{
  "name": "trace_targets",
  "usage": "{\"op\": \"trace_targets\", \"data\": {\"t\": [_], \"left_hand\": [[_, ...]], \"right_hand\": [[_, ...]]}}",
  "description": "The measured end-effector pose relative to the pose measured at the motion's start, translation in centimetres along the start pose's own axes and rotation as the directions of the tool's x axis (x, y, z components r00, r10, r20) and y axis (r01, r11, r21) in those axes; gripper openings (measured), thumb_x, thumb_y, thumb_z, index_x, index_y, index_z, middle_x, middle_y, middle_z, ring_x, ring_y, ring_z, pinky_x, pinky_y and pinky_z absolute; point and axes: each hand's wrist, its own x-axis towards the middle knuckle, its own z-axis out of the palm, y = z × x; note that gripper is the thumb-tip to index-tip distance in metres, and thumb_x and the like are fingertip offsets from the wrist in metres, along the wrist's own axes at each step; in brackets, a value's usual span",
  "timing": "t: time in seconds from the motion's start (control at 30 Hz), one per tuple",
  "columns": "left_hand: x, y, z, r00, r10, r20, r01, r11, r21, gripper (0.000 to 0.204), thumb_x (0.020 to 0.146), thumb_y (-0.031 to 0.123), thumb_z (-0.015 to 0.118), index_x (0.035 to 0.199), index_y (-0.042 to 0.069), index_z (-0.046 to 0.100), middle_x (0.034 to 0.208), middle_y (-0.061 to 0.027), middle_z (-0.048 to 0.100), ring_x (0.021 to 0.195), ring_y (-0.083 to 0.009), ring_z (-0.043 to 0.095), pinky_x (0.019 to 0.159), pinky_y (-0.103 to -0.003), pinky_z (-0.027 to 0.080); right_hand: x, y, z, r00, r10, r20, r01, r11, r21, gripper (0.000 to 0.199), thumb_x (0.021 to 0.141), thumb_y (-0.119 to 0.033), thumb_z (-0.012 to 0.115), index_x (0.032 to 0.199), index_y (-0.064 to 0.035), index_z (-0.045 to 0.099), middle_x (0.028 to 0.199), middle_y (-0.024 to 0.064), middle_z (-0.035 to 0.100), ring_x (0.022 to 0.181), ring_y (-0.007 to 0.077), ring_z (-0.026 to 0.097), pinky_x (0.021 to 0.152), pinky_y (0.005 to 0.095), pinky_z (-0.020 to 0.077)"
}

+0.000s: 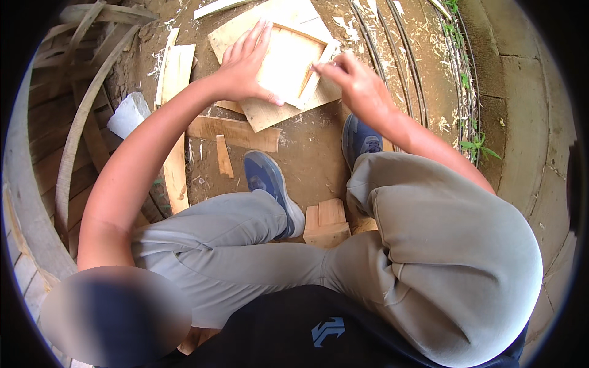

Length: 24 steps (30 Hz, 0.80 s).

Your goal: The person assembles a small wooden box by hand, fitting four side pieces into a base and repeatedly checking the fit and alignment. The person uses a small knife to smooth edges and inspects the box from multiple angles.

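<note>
The left grip is spread, its fingers fanned and laid over the left side of a shallow wooden tray in the upper centre of the frame. At the right grip, thumb and fingertips are drawn in at the tray's right rim; whether anything is pinched there cannot be told. If uneven pressure is applied by the two sides, the tray could be slid or twisted on the square pale board beneath it, and the rim could be forced out of line. Fingertips could be pricked by splinters along the raw edges. The board's lower corner is seen over a short plank; if it is propped there, rocking could be caused by a hard push. Near the board's lower right, it could be nudged by a blue shoe.
</note>
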Motion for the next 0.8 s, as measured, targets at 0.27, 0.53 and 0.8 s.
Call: {"op": "trace_targets", "data": {"t": [0.27, 0.53, 0.8], "left_hand": [[0.3, 0.5, -0.8, 0.997, -0.044, 0.068, 0.044, 0.999, -0.008, 0.168, 0.049, 0.082, 0.085, 0.165, 0.011, -0.014, 0.172, -0.0223, -0.009, 0.159, -0.0423, 0.001, 0.125, -0.061, 0.013], [1.3, 1.2, -2.5, 0.987, -0.144, 0.066, 0.152, 0.979, -0.136, 0.15, 0.062, 0.076, 0.083, 0.166, 0.016, -0.008, 0.168, -0.0254, 0.005, 0.154, -0.0484, 0.014, 0.123, -0.061, 0.019], [1.1, 0.7, -2.3, 0.906, -0.4, -0.14, 0.342, 0.885, -0.317, 0.045, 0.084, 0.023, 0.072, 0.125, 0.004, 0.07, 0.111, -0.0267, 0.069, 0.108, -0.0404, 0.068, 0.093, -0.047, 0.055]], "right_hand": [[-0.4, 0.6, -0.4, 0.997, -0.062, 0.051, 0.066, 0.993, -0.094, 0.045, 0.084, -0.004, 0.065, 0.128, -0.0095, 0.064, 0.102, 0.0103, 0.062, 0.089, 0.0251, 0.067, 0.074, 0.038, 0.0582], [-4.6, 2.1, -1.6, 0.972, -0.234, 0.02, 0.235, 0.971, -0.035, 0.053, 0.079, 0.001, 0.064, 0.13, -0.0151, 0.067, 0.106, 0.0076, 0.063, 0.095, 0.0259, 0.065, 0.082, 0.0375, 0.055], [-0.3, 5.7, -6.0, 0.95, 0.233, -0.208, -0.203, 0.967, 0.156, 0.041, 0.089, 0.005, 0.065, 0.127, -0.0093, 0.071, 0.109, 0.0145, 0.074, 0.096, 0.0305, 0.07, 0.086, 0.0421, 0.0546]]}}
